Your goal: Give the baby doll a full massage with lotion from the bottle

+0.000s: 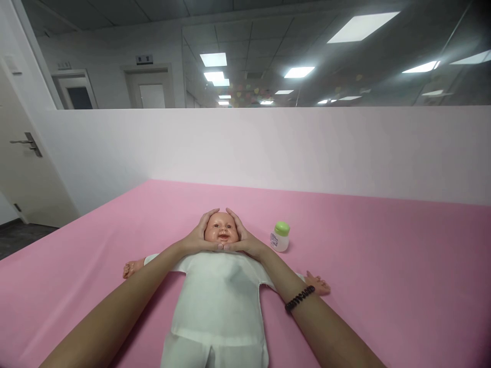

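A baby doll (220,299) in a white long-sleeved outfit lies on its back on a pink surface, arms spread out to both sides. My left hand (198,237) cups the left side of the doll's head (221,226), its fingers curved up along the temple. On the opposite side my right hand (247,239) holds the head in the same way. Both thumbs meet under the doll's chin. A small jar (280,237) with a green lid and a whitish body stands just right of the head, apart from my hands.
The pink cover (376,266) spreads to both sides and back to a low white wall (291,148), with glass above it. A door (28,153) with a lever handle is at the far left. A dark coiled band (299,299) circles my right wrist.
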`<state>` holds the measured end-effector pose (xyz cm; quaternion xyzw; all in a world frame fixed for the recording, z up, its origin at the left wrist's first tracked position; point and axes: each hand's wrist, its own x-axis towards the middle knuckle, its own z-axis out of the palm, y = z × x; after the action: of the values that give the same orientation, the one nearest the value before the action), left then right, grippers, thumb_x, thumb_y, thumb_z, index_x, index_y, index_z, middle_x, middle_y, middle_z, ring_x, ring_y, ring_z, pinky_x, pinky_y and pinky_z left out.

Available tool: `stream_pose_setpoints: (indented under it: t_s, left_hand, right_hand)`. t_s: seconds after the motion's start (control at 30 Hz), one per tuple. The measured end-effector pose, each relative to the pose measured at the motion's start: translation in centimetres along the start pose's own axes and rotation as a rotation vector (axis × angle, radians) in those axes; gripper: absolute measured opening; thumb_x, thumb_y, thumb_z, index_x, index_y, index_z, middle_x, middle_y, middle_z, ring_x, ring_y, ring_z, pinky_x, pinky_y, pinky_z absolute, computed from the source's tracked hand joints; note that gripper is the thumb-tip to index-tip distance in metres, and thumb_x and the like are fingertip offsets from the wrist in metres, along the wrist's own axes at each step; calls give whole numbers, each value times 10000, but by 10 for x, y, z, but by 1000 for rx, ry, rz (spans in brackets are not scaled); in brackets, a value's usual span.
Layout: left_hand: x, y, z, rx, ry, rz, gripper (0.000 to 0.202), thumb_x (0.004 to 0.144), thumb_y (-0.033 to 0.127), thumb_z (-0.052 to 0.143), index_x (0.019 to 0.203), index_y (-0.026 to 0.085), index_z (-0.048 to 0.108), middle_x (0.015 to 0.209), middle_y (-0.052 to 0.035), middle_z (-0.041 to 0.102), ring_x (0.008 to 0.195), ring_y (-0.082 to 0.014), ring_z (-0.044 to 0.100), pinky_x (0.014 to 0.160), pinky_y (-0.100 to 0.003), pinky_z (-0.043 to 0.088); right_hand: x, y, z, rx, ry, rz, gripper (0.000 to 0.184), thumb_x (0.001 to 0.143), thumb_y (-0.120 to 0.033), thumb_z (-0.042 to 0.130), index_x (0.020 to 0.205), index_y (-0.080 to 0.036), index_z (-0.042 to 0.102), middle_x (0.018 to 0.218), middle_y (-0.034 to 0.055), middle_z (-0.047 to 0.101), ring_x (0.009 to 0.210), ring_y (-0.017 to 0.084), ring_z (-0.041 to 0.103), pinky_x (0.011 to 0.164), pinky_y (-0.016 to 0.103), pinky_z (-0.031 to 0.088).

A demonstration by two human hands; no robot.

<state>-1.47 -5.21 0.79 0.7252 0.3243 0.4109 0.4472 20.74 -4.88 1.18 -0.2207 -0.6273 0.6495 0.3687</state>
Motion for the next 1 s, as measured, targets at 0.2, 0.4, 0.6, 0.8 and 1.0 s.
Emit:
stream_pose_setpoints:
  t_s: [0.2,0.4,0.6,0.8,1.0]
  left_hand:
    - [0,2,1,-30,-22,1,1066,665,341,875,1511,326,226,1560,-128,275,1402,-366,360,1114,-527,407]
    - [1,1,0,-20,-31,9,1055,669,335,869,1504,313,223,1559,-136,266,1397,-364,367,1113,-514,412]
    - [1,2,-1,-41,-44,-5,1058,674,324,860,1509,317,211,1558,-136,265,1398,-370,363,1101,-515,421]
    - [1,-1,-4,-241,-96,11,909,736,306,761,1498,322,264,1535,-103,330,1389,-379,373,1113,-539,384]
    - [12,-21,1,-379,99,18,530,943,504,455,1406,246,434,1429,-98,493,1348,-325,438,1149,-511,331]
  right_hand:
    - [1,0,0,9,-7,5,1223,624,-185,879,1536,-439,105,1585,35,211,1409,256,372,1156,453,362]
    - [1,-1,0,30,-4,18,1212,628,-169,872,1534,-440,113,1573,36,229,1386,263,404,1142,460,381]
    - [2,1,-1,125,-26,34,1228,617,-110,849,1537,-429,100,1571,50,229,1361,272,438,1125,466,404]
    - [4,4,-3,203,-27,26,1191,623,-86,822,1536,-415,131,1573,55,239,1342,280,461,1126,479,393]
    - [6,7,1,240,-1,21,1156,651,-176,837,1543,-390,133,1523,59,356,1323,269,485,1142,483,368]
